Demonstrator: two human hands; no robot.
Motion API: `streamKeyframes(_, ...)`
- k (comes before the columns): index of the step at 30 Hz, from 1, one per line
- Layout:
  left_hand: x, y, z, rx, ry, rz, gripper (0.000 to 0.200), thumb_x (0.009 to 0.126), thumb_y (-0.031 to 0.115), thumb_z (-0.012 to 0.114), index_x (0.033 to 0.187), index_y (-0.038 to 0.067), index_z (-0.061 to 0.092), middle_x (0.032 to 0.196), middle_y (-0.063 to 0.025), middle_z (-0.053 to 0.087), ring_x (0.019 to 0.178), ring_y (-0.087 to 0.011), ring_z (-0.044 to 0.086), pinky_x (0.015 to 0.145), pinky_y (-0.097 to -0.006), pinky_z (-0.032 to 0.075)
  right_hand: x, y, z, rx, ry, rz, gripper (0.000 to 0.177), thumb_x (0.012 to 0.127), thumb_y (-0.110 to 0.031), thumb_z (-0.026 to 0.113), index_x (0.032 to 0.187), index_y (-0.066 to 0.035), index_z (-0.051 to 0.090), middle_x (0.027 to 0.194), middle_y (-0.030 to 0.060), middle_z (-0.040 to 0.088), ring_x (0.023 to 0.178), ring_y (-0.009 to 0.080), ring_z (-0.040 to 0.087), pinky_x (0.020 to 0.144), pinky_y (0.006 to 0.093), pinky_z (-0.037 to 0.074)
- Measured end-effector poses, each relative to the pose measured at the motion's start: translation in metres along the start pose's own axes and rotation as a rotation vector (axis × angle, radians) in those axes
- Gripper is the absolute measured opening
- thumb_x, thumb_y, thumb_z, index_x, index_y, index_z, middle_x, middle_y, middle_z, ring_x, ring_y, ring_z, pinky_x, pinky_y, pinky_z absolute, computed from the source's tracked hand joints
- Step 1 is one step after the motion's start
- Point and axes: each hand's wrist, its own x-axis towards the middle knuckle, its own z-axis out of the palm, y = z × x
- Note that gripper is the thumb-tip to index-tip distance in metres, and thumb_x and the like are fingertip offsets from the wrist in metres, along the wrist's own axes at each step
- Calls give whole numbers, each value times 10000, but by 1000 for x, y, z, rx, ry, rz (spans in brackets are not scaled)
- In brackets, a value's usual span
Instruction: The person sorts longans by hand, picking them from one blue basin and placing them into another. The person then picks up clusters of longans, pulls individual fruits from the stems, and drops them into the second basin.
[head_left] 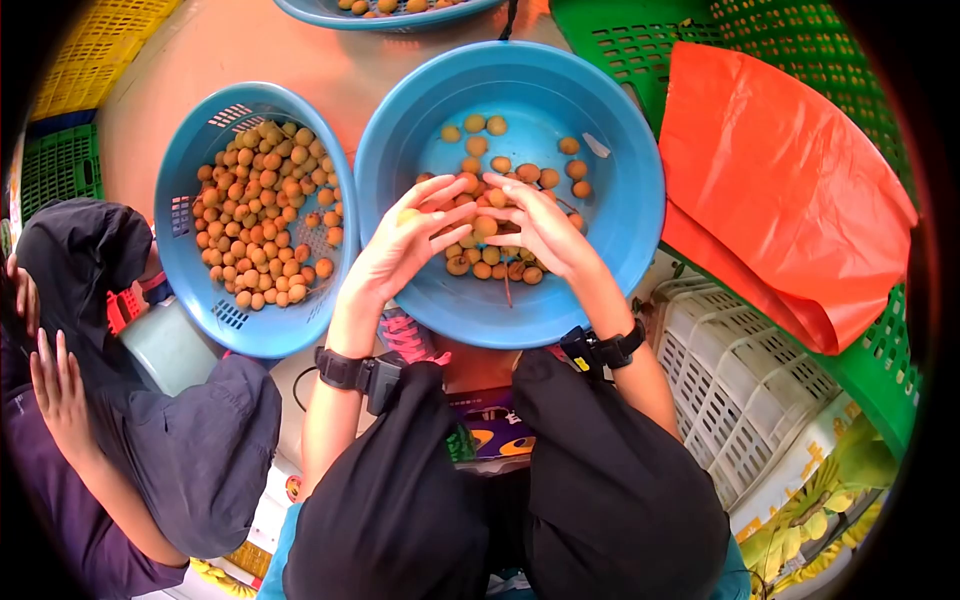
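Note:
Both my hands are over a blue plastic basin [610, 250] with loose longans [482, 270] lying in it. My left hand [412, 225] comes in from the left, fingers spread and curved above the fruit. A yellowish round spot shows at its back; what it is, I cannot tell. My right hand [540, 225] arches in from the right, fingers apart, its fingertips close to those of the left. Between and beneath the fingers are several longans, partly hidden. A thin brown stem [508, 287] lies among the fruit near the basin's front side.
A blue perforated basket [172, 235] full of longans stands left of the basin. Behind is another blue container [400, 20]. An orange-red plastic sheet [770, 190] covers green crates [610, 30] at right, above a white crate [730, 370]. Another person's hand [62, 395] is at left.

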Motion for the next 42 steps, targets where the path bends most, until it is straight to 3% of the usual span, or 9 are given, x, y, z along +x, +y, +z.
streamKeyframes(2,1,-1,1,68,37,-13,480,767,83,576,1196,38,365,1248,-132,366,1134,-262,401,919,-352,372,-3,1,7,90,-6,11,440,881,-260,366,1246,-20,324,1186,131,417,1048,216,463,852,368,408)
streamKeyframes(10,-11,9,10,681,33,102,327,816,123,490,1124,23,450,1128,-100,485,1015,-192,494,876,-316,392,-5,4,3,-25,33,-77,408,869,-262,387,1205,-30,376,1148,136,433,1027,214,484,814,330,413)
streamKeyframes(13,-36,51,-6,487,110,167,315,818,133,479,1109,14,454,1082,-123,513,949,-226,538,842,-320,419,-10,3,1,-118,87,-72,354,873,-239,395,1162,-37,418,1097,106,466,981,188,509,791,298,422)
streamKeyframes(16,-57,85,-54,505,483,400,302,817,175,487,1066,4,476,1018,-139,541,876,-208,564,763,-294,457,-10,6,2,-235,116,-73,319,864,-242,403,1113,-47,449,1026,84,486,937,155,523,763,270,415)
streamKeyframes(21,-41,117,-144,1519,1161,377,431,760,251,553,1147,103,438,1239,-188,317,1096,-326,352,900,-383,331,-9,7,14,-248,61,-36,300,866,-245,378,1082,-58,471,988,67,500,873,140,540,738,260,410)
streamKeyframes(23,-18,116,-154,1502,1228,208,524,719,291,587,1194,170,399,1283,-203,190,1133,-391,241,939,-430,267,-11,3,19,-275,40,-12,290,865,-241,379,1069,-62,481,984,65,502,871,132,538,738,259,409)
streamKeyframes(25,-5,108,-150,1488,1318,247,546,695,311,609,1191,199,411,1235,-187,258,1104,-396,254,914,-434,299,-13,1,21,-277,43,-21,287,865,-239,381,1068,-65,486,981,63,506,855,120,538,736,254,408)
streamKeyframes(33,-19,104,-154,1696,997,247,520,621,303,679,1084,146,505,1108,-156,384,982,-356,353,841,-407,344,-9,-1,25,-289,44,1,270,864,-217,382,1051,-66,504,936,52,529,833,106,535,729,243,406)
streamKeyframes(42,-7,85,-145,1640,1025,318,537,591,247,682,1055,51,496,1097,-165,396,853,-328,515,767,-356,421,-12,1,29,-323,2,15,265,860,-228,395,1029,-55,503,899,60,547,808,120,540,723,243,418)
